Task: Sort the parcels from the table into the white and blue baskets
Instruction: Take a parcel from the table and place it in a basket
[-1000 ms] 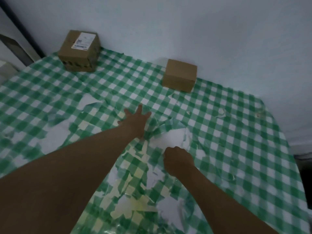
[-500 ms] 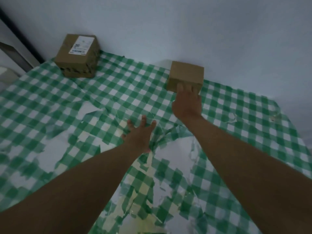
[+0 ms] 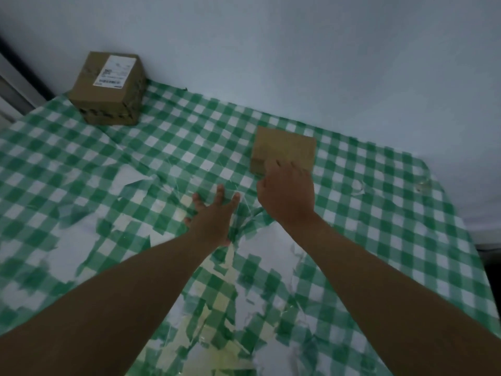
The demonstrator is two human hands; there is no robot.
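**Two parcels left on the table; right hand at the plain one**

Two cardboard parcels stand on the table (image 3: 379, 213), which is covered by a green-and-white checked cloth (image 3: 176, 147) torn through in the middle. Both lie at the far side, close to the wall (image 3: 298, 63), and well apart from each other.

1. Labelled parcel (image 3: 108, 89): far left corner, white shipping label facing up. Untouched.
2. Plain parcel (image 3: 283, 146): centre right, no label visible. It lies flat and low, so it is approached from the near side.

Right hand (image 3: 287, 194): placed against the near edge of the plain parcel, fingers (image 3: 273, 164) reaching onto its front face and top rim. The grip state cannot be told: the back of the hand hides whether the fingers are closed round the box or only touching it.

Left hand (image 3: 214, 215): flat on the cloth, fingers spread apart, holding nothing. Judged purpose: to brace the body during the long reach and to pin the loose, torn cloth.

Neither basket is in view, so the destination of either parcel cannot be stated. Judged step: securing the plain parcel for removal; the labelled parcel is not yet handled.
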